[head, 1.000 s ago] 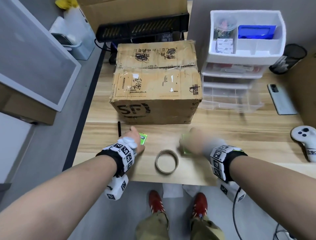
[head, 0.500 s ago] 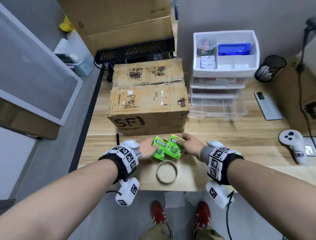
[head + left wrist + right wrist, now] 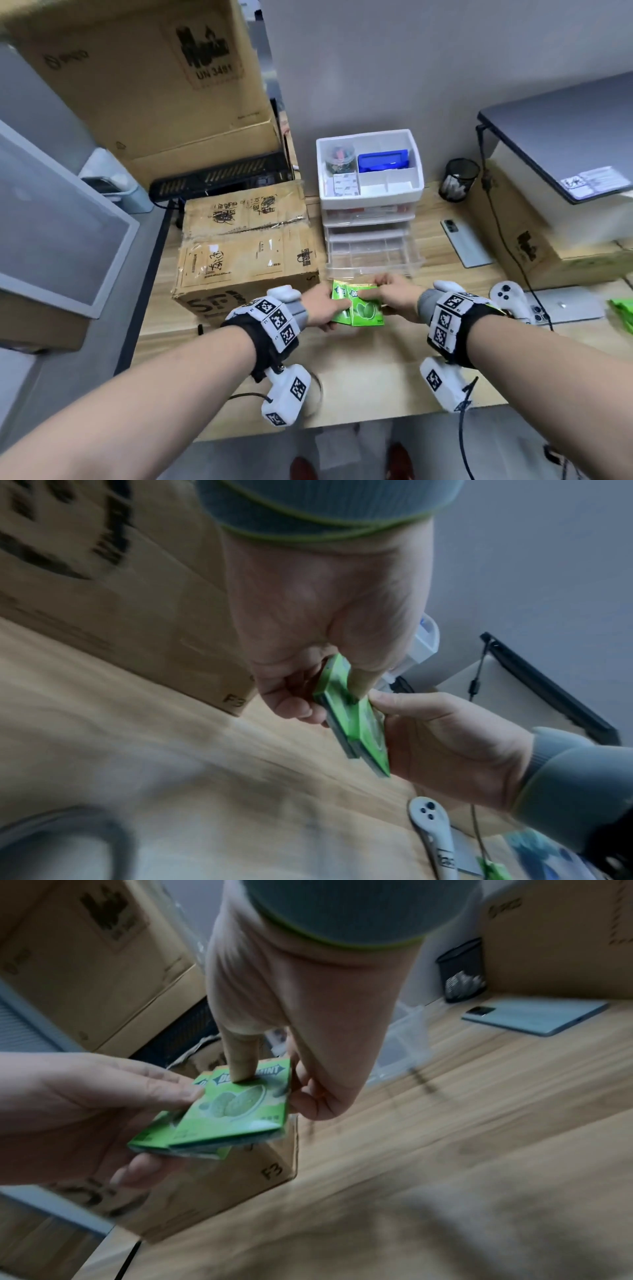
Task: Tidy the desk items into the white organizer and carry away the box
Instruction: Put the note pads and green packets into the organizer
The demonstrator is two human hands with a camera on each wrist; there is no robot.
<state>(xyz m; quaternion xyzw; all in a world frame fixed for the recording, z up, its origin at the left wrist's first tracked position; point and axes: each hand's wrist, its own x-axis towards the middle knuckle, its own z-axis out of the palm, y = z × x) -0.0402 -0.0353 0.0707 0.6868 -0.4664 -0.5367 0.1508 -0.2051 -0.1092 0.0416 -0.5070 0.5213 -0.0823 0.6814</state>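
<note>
- Two green gum packs [image 3: 356, 303] — held in the air above the tabletop [image 3: 376, 370], overlapped one on the other like a short fan, printed faces up toward the head camera. They hung just before the near right corner of the cardboard box [image 3: 243, 246].
- Left hand [image 3: 320, 306] — fingers curled under the left edge of the packs with the thumb on top, pinching them. The left wrist view showed the packs edge-on between thumb and fingers.
- Right hand [image 3: 394, 296] — fingers curled round the right edge, forefinger laid flat across the printed face of the upper pack [image 3: 246, 1099], thumb below. Both hands gripped the same pair at once.
- White organizer [image 3: 371, 202] — stood on clear drawers at the back of the tabletop, beyond the packs and slightly to the right. Its front right compartments looked unfilled; a blue case [image 3: 383, 160] and small items sat in the others.
- Governing relation — the packs' long sides ran roughly away from the person, toward the organizer. The right hand was the nearer to it, so I judged a forward and upward carry by that hand the likely next move, once the pair was squared.
- Also present — a white controller [image 3: 510, 301], a phone [image 3: 466, 245], a black mesh cup [image 3: 459, 180], more green packs at the far right edge [image 3: 621, 313].
</note>
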